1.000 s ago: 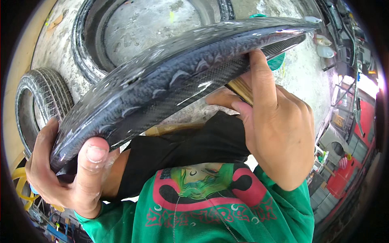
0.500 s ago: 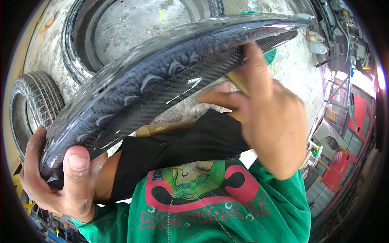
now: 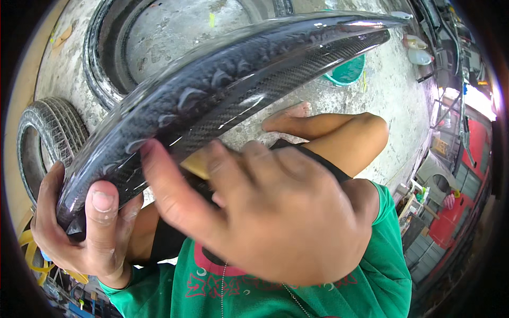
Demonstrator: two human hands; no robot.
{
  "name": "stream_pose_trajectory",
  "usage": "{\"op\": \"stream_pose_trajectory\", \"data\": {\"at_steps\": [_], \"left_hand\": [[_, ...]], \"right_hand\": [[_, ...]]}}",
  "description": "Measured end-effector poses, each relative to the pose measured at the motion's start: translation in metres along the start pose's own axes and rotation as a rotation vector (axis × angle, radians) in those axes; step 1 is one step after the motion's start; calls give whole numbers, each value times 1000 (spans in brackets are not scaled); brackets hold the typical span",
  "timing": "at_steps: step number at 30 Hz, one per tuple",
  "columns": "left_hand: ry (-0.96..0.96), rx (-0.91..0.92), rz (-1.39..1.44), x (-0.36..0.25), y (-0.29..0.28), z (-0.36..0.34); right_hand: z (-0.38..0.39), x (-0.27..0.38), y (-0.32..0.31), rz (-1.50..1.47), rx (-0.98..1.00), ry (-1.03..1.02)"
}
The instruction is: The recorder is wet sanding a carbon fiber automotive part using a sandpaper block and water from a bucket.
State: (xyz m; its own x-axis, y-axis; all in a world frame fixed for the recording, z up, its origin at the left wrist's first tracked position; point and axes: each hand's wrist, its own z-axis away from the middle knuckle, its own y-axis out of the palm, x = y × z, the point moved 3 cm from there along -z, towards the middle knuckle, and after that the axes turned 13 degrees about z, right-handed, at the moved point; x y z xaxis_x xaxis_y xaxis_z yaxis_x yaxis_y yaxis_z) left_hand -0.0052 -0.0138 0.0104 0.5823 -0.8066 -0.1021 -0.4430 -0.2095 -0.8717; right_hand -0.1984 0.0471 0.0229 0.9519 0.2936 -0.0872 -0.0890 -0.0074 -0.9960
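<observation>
A long, curved, glossy black carbon-fibre part (image 3: pixel 212 90) slants across the view from lower left to upper right. My left hand (image 3: pixel 90 228) grips its lower-left end, the thumb on the near face and the fingers behind. My right hand (image 3: pixel 270 212), somewhat blurred, is at the part's near lower edge, close to the left hand. Its index finger reaches onto the wrinkled dark surface. A tan-yellow piece (image 3: pixel 196 164) shows between the right hand's fingers; most of it is hidden, so its kind is unclear.
A large tyre (image 3: pixel 98 58) lies on the stained concrete floor beyond the part. Another tyre (image 3: pixel 53 132) stands at the left. A green basin (image 3: pixel 347 71) sits behind the part's right half, with plastic bottles (image 3: pixel 419 56) farther right. Shelves and red panels (image 3: pixel 450 222) line the right side.
My right hand has slid along the part from its upper right down to the lower left, with the tan-yellow piece. The left hand keeps its grip; the part shifts only slightly.
</observation>
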Motion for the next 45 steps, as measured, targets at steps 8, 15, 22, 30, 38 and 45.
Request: {"op": "stream_pose_trajectory", "data": {"at_steps": [8, 15, 22, 30, 38, 45], "left_hand": [[-474, -37, 215, 7, -1, 22], [-304, -19, 131, -1, 2, 12], [-160, 12, 48, -8, 2, 0], [63, 22, -67, 2, -2, -3], [11, 83, -96, 3, -8, -3], [4, 49, -59, 4, -3, 1]], "right_hand": [[24, -80, 22, -286, 187, 259], [29, -106, 30, -473, 64, 201], [10, -38, 29, -560, 47, 39], [-12, -10, 25, -477, 147, -30], [10, -62, 32, -573, -23, 104], [-8, -31, 29, -792, -2, -10]]}}
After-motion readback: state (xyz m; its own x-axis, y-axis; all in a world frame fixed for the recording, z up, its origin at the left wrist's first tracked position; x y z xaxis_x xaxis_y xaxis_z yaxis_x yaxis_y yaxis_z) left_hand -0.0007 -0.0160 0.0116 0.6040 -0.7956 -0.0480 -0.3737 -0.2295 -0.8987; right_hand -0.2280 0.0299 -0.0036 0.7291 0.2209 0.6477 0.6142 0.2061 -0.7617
